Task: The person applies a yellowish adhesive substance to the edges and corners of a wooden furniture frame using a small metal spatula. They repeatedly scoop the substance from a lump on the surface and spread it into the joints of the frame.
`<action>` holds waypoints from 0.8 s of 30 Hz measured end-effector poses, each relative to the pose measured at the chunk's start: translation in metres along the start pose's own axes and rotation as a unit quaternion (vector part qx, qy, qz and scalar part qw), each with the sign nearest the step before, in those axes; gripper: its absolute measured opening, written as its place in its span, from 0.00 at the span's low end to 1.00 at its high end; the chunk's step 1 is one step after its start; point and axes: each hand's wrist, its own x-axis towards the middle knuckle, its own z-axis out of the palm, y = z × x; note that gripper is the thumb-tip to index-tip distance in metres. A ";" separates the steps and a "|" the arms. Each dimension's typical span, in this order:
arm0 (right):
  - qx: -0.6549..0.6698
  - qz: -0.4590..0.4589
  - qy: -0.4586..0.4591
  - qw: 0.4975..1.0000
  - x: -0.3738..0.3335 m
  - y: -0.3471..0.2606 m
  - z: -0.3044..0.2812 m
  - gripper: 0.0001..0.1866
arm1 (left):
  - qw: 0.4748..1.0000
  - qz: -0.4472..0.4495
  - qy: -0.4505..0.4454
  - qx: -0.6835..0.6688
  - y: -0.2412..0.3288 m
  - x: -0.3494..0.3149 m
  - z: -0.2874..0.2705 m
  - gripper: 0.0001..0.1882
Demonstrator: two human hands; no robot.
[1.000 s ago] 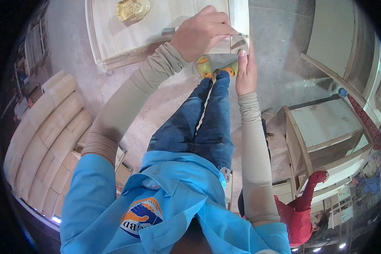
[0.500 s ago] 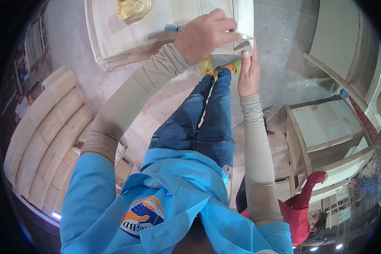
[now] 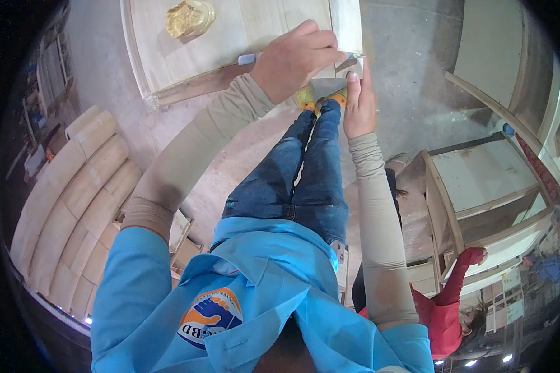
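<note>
A pale wooden furniture piece (image 3: 286,22) stands in front of me, with a dark recess near its right-hand corner. My left hand (image 3: 298,59) is closed round a slim blue-handled tool (image 3: 247,59). Its handle sticks out left of my fist, and its narrow metal blade lies at the corner beside the recess. My fingers hide the middle of the tool. At that same corner, my right hand (image 3: 359,105) has its thumb against the near end and a finger along the outer side. A clear tub (image 3: 199,18) of yellowish paste rests on the wood, left of my left hand.
Curved wooden panels (image 3: 74,211) stand in a row at the left. To the right is a wooden cabinet frame (image 3: 485,180), where a person in red sleeves (image 3: 438,311) rests a hand. Large boards (image 3: 488,56) stand at the far right. My shoes (image 3: 330,99) are just below the workpiece.
The view has shifted slightly, so the workpiece and both hands appear a little further left. The tool's blade has turned and shows less. Both hands stay at the corner.
</note>
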 end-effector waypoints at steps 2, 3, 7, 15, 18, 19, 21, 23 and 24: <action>-0.004 -0.001 0.000 1.000 0.000 0.001 -0.001 0.28 | 0.999 -0.015 -0.015 -0.027 0.002 0.000 -0.002 0.13; -0.004 -0.003 0.005 1.000 0.000 0.002 -0.002 0.28 | 0.998 -0.021 -0.026 -0.043 0.002 0.002 -0.005 0.12; 0.001 -0.010 0.014 1.000 0.001 0.003 0.001 0.28 | 0.998 -0.034 0.020 -0.049 -0.009 0.011 -0.010 0.11; 0.007 -0.010 0.017 1.000 0.001 0.002 0.002 0.28 | 0.997 -0.039 -0.002 -0.072 -0.013 0.009 -0.008 0.09; -0.002 -0.015 0.018 1.000 0.000 0.002 0.003 0.28 | 0.997 -0.045 -0.015 -0.063 -0.007 0.005 -0.007 0.09; -0.002 -0.015 0.018 1.000 0.000 0.000 0.004 0.28 | 0.997 -0.045 -0.033 -0.060 -0.003 0.004 -0.009 0.08; 0.001 -0.012 0.017 1.000 -0.001 0.005 0.002 0.28 | 0.995 -0.048 -0.032 -0.076 0.000 0.004 -0.013 0.08; 0.000 -0.010 0.018 1.000 0.000 0.002 0.002 0.28 | 0.995 -0.053 -0.025 -0.080 -0.003 0.004 -0.014 0.08; -0.002 -0.008 0.019 1.000 0.000 0.000 0.003 0.28 | 0.995 -0.058 -0.018 -0.077 -0.009 0.003 -0.011 0.08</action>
